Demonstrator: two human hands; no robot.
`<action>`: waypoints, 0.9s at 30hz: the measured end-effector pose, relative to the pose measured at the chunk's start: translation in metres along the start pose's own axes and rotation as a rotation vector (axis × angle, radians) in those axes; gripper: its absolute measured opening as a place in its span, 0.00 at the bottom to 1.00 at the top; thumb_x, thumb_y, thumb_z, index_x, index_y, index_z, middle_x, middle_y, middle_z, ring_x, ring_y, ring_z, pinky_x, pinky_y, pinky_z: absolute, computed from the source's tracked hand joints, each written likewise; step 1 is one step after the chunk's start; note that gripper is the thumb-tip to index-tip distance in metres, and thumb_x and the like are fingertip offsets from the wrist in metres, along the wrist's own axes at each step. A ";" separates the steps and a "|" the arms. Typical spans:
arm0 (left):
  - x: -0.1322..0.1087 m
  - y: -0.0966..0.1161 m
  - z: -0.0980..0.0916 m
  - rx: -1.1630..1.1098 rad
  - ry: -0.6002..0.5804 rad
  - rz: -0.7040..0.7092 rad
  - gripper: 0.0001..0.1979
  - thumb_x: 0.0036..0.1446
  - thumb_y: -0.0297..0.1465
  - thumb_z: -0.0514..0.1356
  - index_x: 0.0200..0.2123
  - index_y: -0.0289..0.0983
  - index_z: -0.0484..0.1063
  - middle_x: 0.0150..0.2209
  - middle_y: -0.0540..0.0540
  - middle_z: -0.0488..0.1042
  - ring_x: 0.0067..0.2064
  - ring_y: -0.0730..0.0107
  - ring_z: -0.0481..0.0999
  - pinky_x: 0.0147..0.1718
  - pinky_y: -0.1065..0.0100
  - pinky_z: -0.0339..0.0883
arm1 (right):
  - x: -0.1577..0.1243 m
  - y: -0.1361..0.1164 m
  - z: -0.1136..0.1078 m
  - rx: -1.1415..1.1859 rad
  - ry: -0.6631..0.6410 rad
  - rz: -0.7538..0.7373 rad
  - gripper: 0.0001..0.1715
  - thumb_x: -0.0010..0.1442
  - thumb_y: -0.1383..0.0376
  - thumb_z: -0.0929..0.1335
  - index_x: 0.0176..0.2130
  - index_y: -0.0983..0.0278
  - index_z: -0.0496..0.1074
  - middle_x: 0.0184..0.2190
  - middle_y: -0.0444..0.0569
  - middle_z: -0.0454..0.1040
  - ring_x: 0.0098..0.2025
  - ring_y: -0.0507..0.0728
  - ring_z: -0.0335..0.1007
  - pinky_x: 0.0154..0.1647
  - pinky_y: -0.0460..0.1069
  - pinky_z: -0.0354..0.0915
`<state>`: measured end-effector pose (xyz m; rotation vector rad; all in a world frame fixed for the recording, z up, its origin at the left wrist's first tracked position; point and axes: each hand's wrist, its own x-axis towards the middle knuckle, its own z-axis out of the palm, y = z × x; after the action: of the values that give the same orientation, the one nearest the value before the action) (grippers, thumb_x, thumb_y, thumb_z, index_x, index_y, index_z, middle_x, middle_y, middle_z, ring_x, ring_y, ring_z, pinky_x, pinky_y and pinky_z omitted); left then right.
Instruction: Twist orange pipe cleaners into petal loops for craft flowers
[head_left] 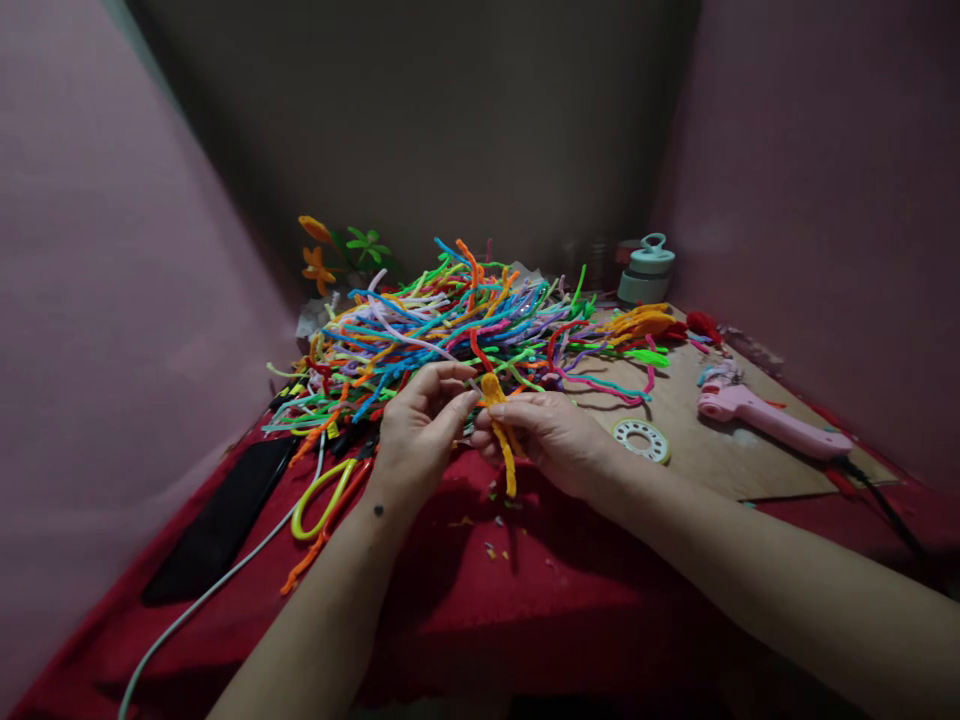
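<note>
A yellow-orange pipe cleaner (pixel 511 472), bent into a rounded top with ends hanging down, is pinched between the thumb and fingers of my right hand (pixel 559 435). My left hand (pixel 420 425) is closed in a pinch just left of the bent top; something thin and greyish shows at its fingertips, too small to name. Right behind both hands lies a big heap of pipe cleaners (pixel 420 335) in many colours. Small fluffy scraps (pixel 491 552) are scattered on the red cloth (pixel 465 600) below.
Left of my arm are yellow-handled scissors (pixel 304 515), a black phone-like slab (pixel 221 520) and a white cable (pixel 217 590). On the right, a board (pixel 705 465) carries a white tape roll (pixel 643 441) and a pink corded tool (pixel 780 425). Behind stand a teal container (pixel 647 275) and orange flowers (pixel 318 268).
</note>
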<state>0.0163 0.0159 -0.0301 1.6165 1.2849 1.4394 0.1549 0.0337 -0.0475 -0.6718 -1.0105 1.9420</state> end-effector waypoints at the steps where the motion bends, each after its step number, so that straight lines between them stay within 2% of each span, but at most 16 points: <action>1: -0.001 0.000 -0.002 0.050 -0.006 0.080 0.09 0.50 0.31 0.61 0.36 0.37 0.71 0.27 0.51 0.68 0.25 0.78 0.67 0.23 0.75 0.62 | 0.001 0.000 -0.001 0.015 0.026 -0.028 0.07 0.43 0.67 0.70 0.24 0.69 0.72 0.19 0.45 0.71 0.21 0.48 0.64 0.25 0.44 0.59; 5: -0.005 -0.001 -0.005 0.321 -0.151 0.469 0.07 0.52 0.25 0.59 0.35 0.39 0.74 0.33 0.48 0.69 0.35 0.73 0.70 0.33 0.73 0.65 | 0.005 0.000 -0.005 0.085 0.083 -0.123 0.04 0.43 0.68 0.70 0.22 0.69 0.72 0.17 0.42 0.67 0.20 0.45 0.58 0.20 0.43 0.52; 8: -0.009 -0.007 -0.002 0.532 -0.242 0.685 0.11 0.54 0.24 0.56 0.39 0.41 0.74 0.34 0.48 0.68 0.35 0.74 0.70 0.32 0.74 0.64 | 0.007 -0.001 -0.006 0.139 0.088 -0.079 0.04 0.44 0.68 0.69 0.23 0.69 0.72 0.18 0.42 0.67 0.19 0.46 0.57 0.18 0.43 0.51; 10: -0.011 -0.012 0.001 0.654 -0.242 0.786 0.11 0.55 0.24 0.56 0.40 0.41 0.73 0.35 0.47 0.69 0.34 0.75 0.70 0.30 0.74 0.64 | 0.008 -0.002 -0.006 0.168 0.112 -0.035 0.03 0.44 0.70 0.68 0.24 0.69 0.72 0.17 0.42 0.66 0.18 0.46 0.55 0.16 0.43 0.50; 14: -0.017 -0.012 0.004 0.720 -0.222 0.845 0.11 0.56 0.26 0.55 0.41 0.40 0.73 0.38 0.44 0.73 0.35 0.71 0.72 0.34 0.70 0.66 | 0.009 -0.005 -0.005 0.266 0.121 0.092 0.04 0.44 0.74 0.65 0.21 0.69 0.69 0.16 0.43 0.66 0.17 0.45 0.55 0.16 0.42 0.51; 17: -0.020 -0.009 0.001 0.800 -0.333 0.996 0.14 0.57 0.24 0.53 0.46 0.37 0.70 0.45 0.39 0.74 0.42 0.65 0.74 0.42 0.64 0.67 | 0.008 -0.007 -0.003 0.325 0.096 0.240 0.05 0.46 0.75 0.64 0.21 0.69 0.69 0.17 0.45 0.67 0.19 0.47 0.59 0.17 0.41 0.56; 19: -0.020 -0.011 -0.001 0.886 -0.390 1.100 0.15 0.57 0.23 0.53 0.48 0.35 0.68 0.49 0.36 0.71 0.47 0.61 0.72 0.45 0.60 0.67 | 0.008 -0.008 -0.002 0.335 0.097 0.276 0.06 0.47 0.75 0.64 0.21 0.69 0.68 0.17 0.46 0.68 0.20 0.48 0.61 0.18 0.41 0.57; 22: -0.017 -0.016 -0.003 0.865 -0.377 1.079 0.17 0.57 0.23 0.53 0.49 0.36 0.67 0.50 0.36 0.71 0.50 0.60 0.71 0.46 0.60 0.67 | 0.007 -0.007 -0.002 0.325 0.097 0.239 0.07 0.46 0.76 0.63 0.21 0.69 0.68 0.17 0.46 0.68 0.20 0.47 0.61 0.19 0.41 0.58; 27: -0.016 -0.011 0.003 0.489 -0.225 0.744 0.14 0.57 0.21 0.52 0.44 0.39 0.70 0.43 0.43 0.74 0.45 0.68 0.73 0.42 0.67 0.69 | 0.007 -0.001 -0.007 0.223 0.027 0.028 0.04 0.42 0.75 0.67 0.21 0.68 0.67 0.16 0.40 0.64 0.17 0.44 0.55 0.16 0.41 0.51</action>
<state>0.0170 0.0050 -0.0468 2.7020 0.9843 1.3208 0.1569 0.0427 -0.0504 -0.5868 -0.7574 2.0265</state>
